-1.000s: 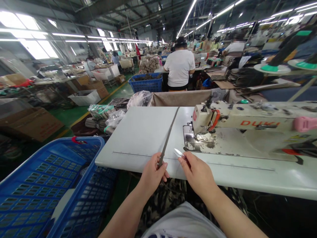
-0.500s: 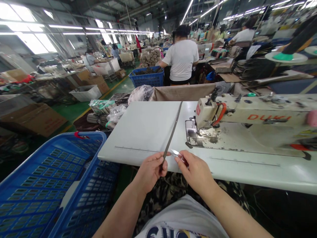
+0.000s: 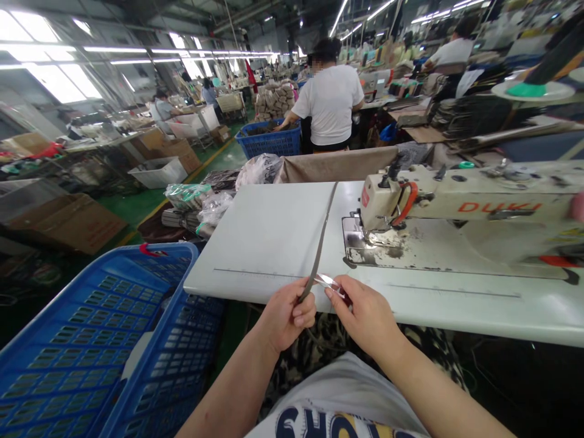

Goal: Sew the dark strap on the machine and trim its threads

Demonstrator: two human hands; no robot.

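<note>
My left hand (image 3: 286, 316) pinches the near end of a long grey strap (image 3: 322, 237) that runs away from me across the white sewing table (image 3: 269, 237). My right hand (image 3: 365, 316) holds small silver thread snips (image 3: 329, 281), their blades touching the strap just above my left fingers. Both hands hover at the table's front edge, in front of my lap. The white sewing machine (image 3: 456, 207) stands to the right of the strap.
A large blue plastic basket (image 3: 91, 340) sits at my left. Bagged bundles (image 3: 196, 204) lie past the table's left corner. A person in a white shirt (image 3: 329, 106) works with their back to me beyond a brown panel; cardboard boxes (image 3: 68, 222) at far left.
The snips' blades have closed in on the strap from the right, now meeting it. My hands and the strap's near end rose slightly; the view tilted down a little.
</note>
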